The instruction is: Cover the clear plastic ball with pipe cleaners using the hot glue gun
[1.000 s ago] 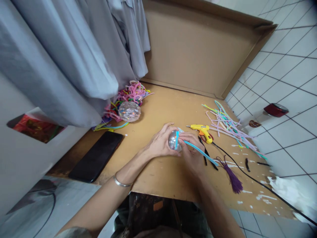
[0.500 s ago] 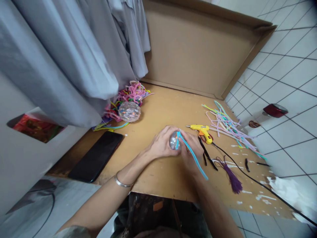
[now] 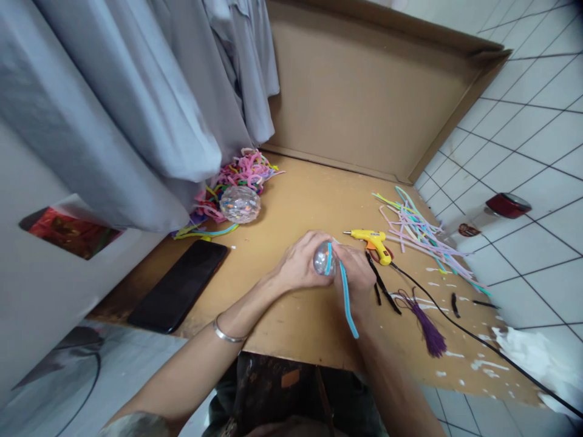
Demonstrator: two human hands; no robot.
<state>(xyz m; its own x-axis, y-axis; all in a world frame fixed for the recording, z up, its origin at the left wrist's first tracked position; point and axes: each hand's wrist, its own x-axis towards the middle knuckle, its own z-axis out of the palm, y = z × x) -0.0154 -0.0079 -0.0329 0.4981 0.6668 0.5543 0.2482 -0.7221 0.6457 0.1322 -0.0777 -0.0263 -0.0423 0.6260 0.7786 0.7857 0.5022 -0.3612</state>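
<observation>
My left hand is wrapped round a small clear ball, held just above the near middle of the table. Along the ball's face runs a blue pipe cleaner, its loose tail hanging down toward my right wrist. My right hand pinches the pipe cleaner against the ball's right side; the fingertips are partly hidden. Just right of that hand lies a yellow hot glue gun, nozzle pointing left. Black pipe cleaner pieces rest beside my right hand.
A phone lies at left. Behind it are a larger clear faceted ball and a heap of coloured pipe cleaners. At right are pastel pipe cleaners, a purple tassel, white tissue and the glue gun's black cord.
The blue pipe cleaner's tail has swung left and now hangs more steeply. My right fingers have shifted along the ball's right side. My left hand keeps its hold on the ball.
</observation>
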